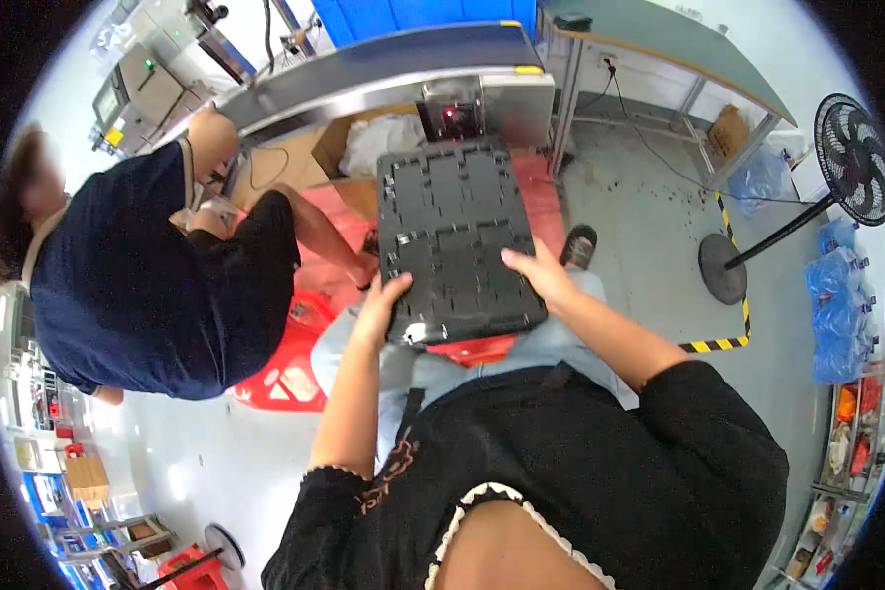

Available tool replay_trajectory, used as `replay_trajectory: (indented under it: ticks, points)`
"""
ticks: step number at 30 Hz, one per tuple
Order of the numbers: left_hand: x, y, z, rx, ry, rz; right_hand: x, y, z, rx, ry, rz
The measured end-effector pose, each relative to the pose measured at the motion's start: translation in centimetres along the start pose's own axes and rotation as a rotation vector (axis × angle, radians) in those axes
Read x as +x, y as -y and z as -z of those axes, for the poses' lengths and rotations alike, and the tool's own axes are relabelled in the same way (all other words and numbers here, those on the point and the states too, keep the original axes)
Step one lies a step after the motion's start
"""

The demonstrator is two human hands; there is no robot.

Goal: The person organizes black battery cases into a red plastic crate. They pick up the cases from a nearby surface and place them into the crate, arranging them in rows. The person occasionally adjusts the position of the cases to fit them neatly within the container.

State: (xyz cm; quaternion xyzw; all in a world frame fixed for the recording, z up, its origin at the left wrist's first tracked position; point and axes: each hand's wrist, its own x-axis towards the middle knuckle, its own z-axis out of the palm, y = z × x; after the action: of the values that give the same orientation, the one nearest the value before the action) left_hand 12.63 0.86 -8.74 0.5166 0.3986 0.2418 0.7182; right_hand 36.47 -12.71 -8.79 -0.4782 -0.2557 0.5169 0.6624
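A black rectangular plastic tray (462,231) with moulded ridges and notches across its top is held in front of me, above my lap. It looks thick; whether it is one tray or several stacked, I cannot tell. My left hand (380,309) grips its near left edge, thumb on top and the other fingers mostly hidden. On the opposite side, my right hand (543,273) holds the right edge, its thumb lying over the top surface. Whatever supports the tray from below is hidden.
Close on my left, a co-worker in a dark shirt (138,275) sits on a red stool (285,383). A conveyor (383,64) runs ahead, with a cardboard box (334,147) beneath. To the right stand a green-topped table (669,49) and a black pedestal fan (855,162).
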Motion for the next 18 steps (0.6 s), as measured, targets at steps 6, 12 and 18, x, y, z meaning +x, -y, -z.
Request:
replay_trajectory:
  ticks: [6,12,18]
  points:
    - [-2.9,-0.1,-1.2,-0.030,-0.046,0.079,-2.8,0.1,-0.7,-0.025,-0.115,-0.017]
    - [-1.5,0.9,-1.1,-0.045,-0.023,0.030,-2.5,1.3,-0.9,-0.142,-0.191,-0.065]
    - [-0.6,0.1,-1.1,-0.021,-0.030,0.095,-2.5,1.0,-0.8,-0.416,-0.302,-0.014]
